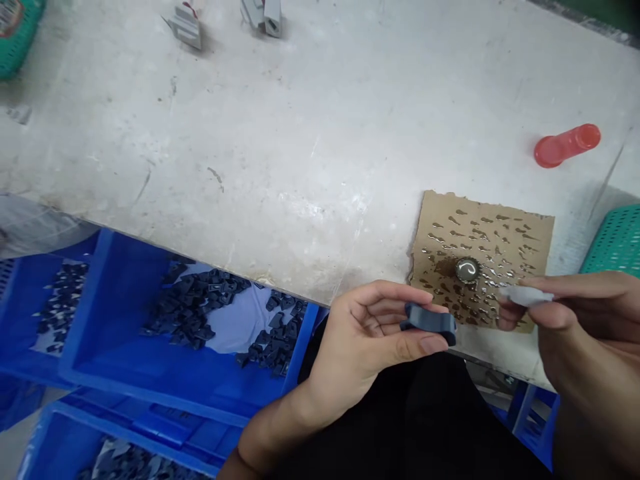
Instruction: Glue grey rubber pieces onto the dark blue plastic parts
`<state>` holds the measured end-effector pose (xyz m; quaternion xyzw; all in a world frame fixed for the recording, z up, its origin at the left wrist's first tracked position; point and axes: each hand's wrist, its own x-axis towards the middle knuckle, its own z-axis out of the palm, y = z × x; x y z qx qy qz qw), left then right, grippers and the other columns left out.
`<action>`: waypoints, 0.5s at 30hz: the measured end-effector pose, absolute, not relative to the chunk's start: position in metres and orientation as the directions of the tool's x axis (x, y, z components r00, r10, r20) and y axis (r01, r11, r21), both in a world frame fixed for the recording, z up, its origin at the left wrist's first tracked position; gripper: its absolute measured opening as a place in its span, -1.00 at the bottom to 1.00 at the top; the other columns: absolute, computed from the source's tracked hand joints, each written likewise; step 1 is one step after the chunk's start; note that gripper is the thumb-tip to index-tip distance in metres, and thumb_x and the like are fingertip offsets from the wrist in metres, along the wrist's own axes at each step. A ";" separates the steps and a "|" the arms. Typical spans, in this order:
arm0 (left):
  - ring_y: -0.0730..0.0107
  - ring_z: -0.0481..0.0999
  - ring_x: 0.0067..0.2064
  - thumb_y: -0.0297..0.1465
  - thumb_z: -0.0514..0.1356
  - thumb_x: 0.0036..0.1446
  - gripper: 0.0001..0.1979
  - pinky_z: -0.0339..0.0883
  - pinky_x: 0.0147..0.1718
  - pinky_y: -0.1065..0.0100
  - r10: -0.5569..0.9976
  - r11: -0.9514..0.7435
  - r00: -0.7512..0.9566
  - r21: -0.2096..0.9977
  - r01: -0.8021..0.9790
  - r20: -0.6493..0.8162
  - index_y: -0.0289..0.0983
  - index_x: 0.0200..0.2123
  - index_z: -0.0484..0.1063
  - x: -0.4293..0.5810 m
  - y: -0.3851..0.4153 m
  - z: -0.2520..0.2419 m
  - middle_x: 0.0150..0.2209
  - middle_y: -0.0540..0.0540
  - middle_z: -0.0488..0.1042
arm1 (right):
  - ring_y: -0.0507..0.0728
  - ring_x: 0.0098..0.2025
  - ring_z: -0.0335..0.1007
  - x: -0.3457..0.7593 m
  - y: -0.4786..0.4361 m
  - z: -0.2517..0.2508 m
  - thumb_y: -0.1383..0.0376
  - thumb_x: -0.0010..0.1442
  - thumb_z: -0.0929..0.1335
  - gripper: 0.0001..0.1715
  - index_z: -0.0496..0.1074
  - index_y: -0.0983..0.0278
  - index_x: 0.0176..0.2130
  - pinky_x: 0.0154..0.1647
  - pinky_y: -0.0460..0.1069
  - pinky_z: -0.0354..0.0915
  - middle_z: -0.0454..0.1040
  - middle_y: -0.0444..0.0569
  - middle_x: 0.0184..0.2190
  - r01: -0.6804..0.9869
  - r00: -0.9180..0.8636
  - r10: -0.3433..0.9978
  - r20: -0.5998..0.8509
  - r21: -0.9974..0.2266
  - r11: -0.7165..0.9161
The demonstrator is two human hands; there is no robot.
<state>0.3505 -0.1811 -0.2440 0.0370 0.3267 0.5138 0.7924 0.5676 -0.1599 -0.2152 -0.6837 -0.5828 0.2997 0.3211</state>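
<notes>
Bare hands [360,340], bare forearm [267,433], black clothing across the lap [400,420]

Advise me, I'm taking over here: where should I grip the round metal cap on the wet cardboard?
Come from above and pinch the metal cap by its rim, fingers on opposite sides. It appears to sit flat on the cardboard, top upward, so the rim is the reachable edge.

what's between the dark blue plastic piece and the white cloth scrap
In the head view, a wet brown cardboard sheet, with a round metal cap sitting on it just past that line.
</notes>
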 end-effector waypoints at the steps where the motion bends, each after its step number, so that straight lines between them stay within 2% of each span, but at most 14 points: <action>1: 0.45 0.72 -0.22 -0.62 0.53 -0.04 -0.69 0.58 -0.19 0.51 0.844 0.459 0.252 0.395 -0.796 -0.474 -0.19 -0.23 0.69 0.352 -0.181 -0.244 -0.28 0.04 0.73 | 0.19 -0.36 0.51 0.564 -0.164 -0.213 0.08 0.19 0.57 -0.81 0.64 0.05 -0.19 -0.33 0.12 0.33 0.60 -0.09 -0.31 0.535 0.176 0.981 -0.077 -0.829 -0.161; 3: 0.49 0.72 -0.23 -0.60 0.53 0.00 -0.71 0.58 -0.17 0.53 0.850 0.447 0.239 0.402 -0.799 -0.470 -0.17 -0.23 0.69 0.355 -0.181 -0.244 -0.28 0.07 0.73 | 0.19 -0.38 0.49 0.558 -0.170 -0.210 0.04 0.13 0.60 -0.77 0.63 0.05 -0.25 -0.36 0.13 0.32 0.58 -0.11 -0.35 0.458 0.178 0.979 -0.104 -0.871 -0.176; 5: 0.51 0.72 -0.22 -0.60 0.53 0.00 -0.70 0.57 -0.15 0.55 0.854 0.441 0.231 0.410 -0.798 -0.467 -0.15 -0.22 0.69 0.358 -0.181 -0.245 -0.26 0.08 0.74 | 0.18 -0.33 0.51 0.553 -0.174 -0.207 0.03 0.14 0.58 -0.77 0.62 0.03 -0.24 -0.33 0.12 0.36 0.59 -0.14 -0.30 0.455 0.117 0.992 -0.054 -0.884 -0.102; 8: 0.54 0.72 -0.20 -0.62 0.51 0.02 -0.70 0.58 -0.12 0.55 0.866 0.428 0.234 0.415 -0.803 -0.441 -0.14 -0.23 0.68 0.360 -0.181 -0.245 -0.23 0.10 0.75 | 0.12 -0.32 0.52 0.546 -0.175 -0.202 0.10 0.22 0.54 -0.86 0.59 0.00 -0.21 -0.36 0.07 0.37 0.60 -0.19 -0.29 0.466 -0.020 1.000 -0.012 -0.885 -0.002; 11: 0.59 0.71 -0.23 -0.63 0.51 0.03 -0.71 0.59 -0.09 0.56 0.869 0.430 0.244 0.414 -0.802 -0.431 -0.15 -0.23 0.68 0.360 -0.183 -0.245 -0.23 0.10 0.75 | 0.09 -0.28 0.54 0.543 -0.172 -0.196 0.18 0.28 0.51 -0.91 0.57 -0.01 -0.18 -0.36 0.03 0.40 0.61 -0.19 -0.27 0.496 -0.100 0.994 -0.036 -0.868 0.019; 13: 0.61 0.70 -0.26 -0.60 0.52 0.03 -0.72 0.59 -0.10 0.57 0.863 0.442 0.250 0.415 -0.795 -0.440 -0.15 -0.24 0.69 0.360 -0.183 -0.244 -0.25 0.10 0.75 | 0.10 -0.26 0.56 0.548 -0.168 -0.196 0.25 0.30 0.49 -0.87 0.57 -0.02 -0.15 -0.34 0.01 0.44 0.62 -0.16 -0.26 0.501 -0.160 0.987 -0.028 -0.863 0.056; 15: 0.60 0.70 -0.27 -0.58 0.53 0.03 -0.73 0.60 -0.11 0.56 0.855 0.453 0.254 0.412 -0.791 -0.452 -0.15 -0.24 0.69 0.361 -0.183 -0.243 -0.26 0.10 0.75 | 0.11 -0.29 0.57 0.556 -0.165 -0.198 0.34 0.30 0.46 -0.75 0.59 -0.04 -0.10 -0.41 0.01 0.45 0.62 -0.15 -0.30 0.468 -0.272 0.962 0.019 -0.871 0.149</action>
